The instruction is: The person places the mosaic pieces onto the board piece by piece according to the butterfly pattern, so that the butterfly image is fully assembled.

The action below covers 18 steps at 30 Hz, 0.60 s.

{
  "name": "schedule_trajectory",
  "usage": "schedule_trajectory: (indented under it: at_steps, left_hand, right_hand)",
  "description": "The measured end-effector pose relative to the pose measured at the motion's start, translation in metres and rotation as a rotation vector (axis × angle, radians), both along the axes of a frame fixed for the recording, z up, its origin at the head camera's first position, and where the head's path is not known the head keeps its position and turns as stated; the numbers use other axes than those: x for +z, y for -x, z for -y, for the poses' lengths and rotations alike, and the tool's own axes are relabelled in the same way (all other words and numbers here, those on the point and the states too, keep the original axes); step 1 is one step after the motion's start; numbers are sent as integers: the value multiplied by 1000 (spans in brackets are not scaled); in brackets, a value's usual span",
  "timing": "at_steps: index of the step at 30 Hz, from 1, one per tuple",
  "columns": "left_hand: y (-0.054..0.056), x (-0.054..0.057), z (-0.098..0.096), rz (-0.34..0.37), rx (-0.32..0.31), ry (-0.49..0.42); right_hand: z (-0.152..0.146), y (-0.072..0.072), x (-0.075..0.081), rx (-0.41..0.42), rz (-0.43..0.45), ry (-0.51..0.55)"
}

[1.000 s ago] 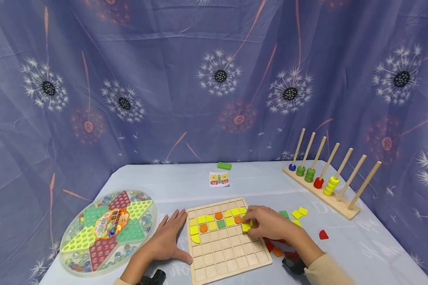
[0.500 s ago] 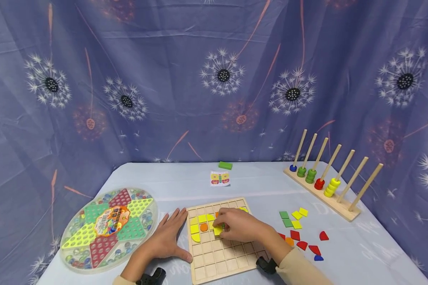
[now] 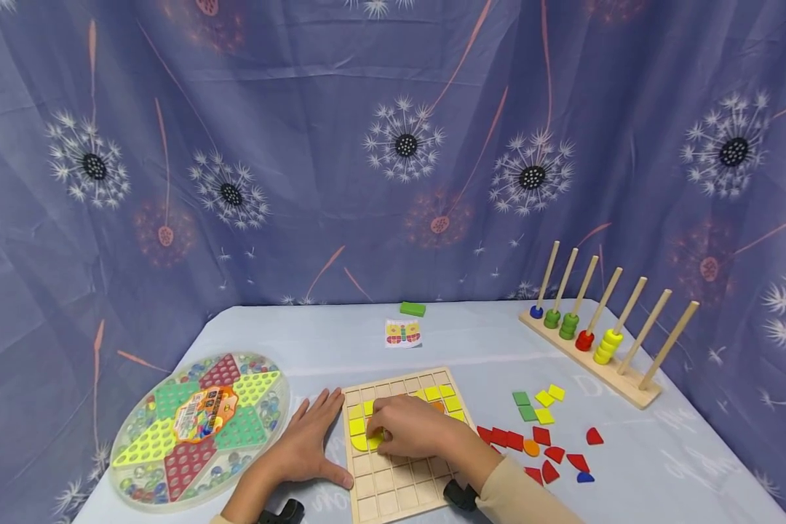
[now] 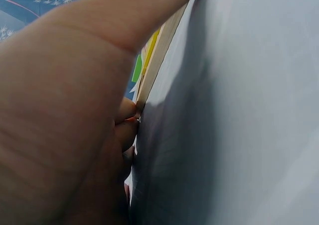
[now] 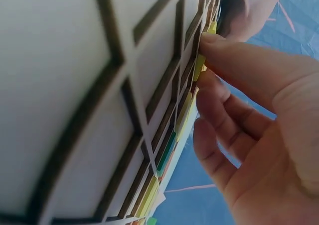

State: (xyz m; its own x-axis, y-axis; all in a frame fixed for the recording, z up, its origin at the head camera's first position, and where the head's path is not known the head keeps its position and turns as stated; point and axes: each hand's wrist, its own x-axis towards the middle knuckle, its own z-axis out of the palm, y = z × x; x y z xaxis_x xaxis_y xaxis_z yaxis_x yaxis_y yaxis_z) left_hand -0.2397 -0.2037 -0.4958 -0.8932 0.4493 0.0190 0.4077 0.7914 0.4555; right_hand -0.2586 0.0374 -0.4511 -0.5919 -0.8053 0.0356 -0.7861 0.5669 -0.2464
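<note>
A wooden grid board (image 3: 373, 484) lies on the table. Yellow pieces fill several cells of its upper rows, along with some orange and green ones, partly covered by my right hand (image 3: 411, 428). That hand pinches a yellow tile (image 5: 199, 67) between thumb and fingertips, low over the board's left side, beside a yellow rounded piece (image 3: 359, 442). Whether the tile is fully seated in its cell I cannot tell. My left hand (image 3: 306, 445) rests with spread fingers along the board's left edge, its thumb and fingertips at the frame.
Loose red pieces (image 3: 514, 441), an orange disc (image 3: 531, 447), green squares (image 3: 527, 413) and yellow squares (image 3: 544, 416) lie right of the board. A butterfly card (image 3: 402, 333) and green block (image 3: 413, 309) are behind. A marble game board (image 3: 196, 429) sits left, a peg stand (image 3: 589, 356) right.
My right hand has moved left across the board, first from its right side, then its middle. More yellow tiles now show on the right side. The left hand stays in place.
</note>
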Motion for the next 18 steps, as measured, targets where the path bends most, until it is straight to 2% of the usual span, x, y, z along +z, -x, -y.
schedule_trajectory:
  at_steps: [4,11,15,18]
  left_hand:
    - [-1,-2,-2,-1,15,4]
    - [0,-3,-2,-8,2,4]
    - [0,-3,-1,-27,4,9]
    - [0,-4,-1,-39,7,13]
  right_hand:
    - [-2,-2,-2,-31,-17,-7]
    - [-12,0,-1,-60,-40,34]
    - [-18,0,1,-14,-42,46]
    - [-20,-3,2,43,3,34]
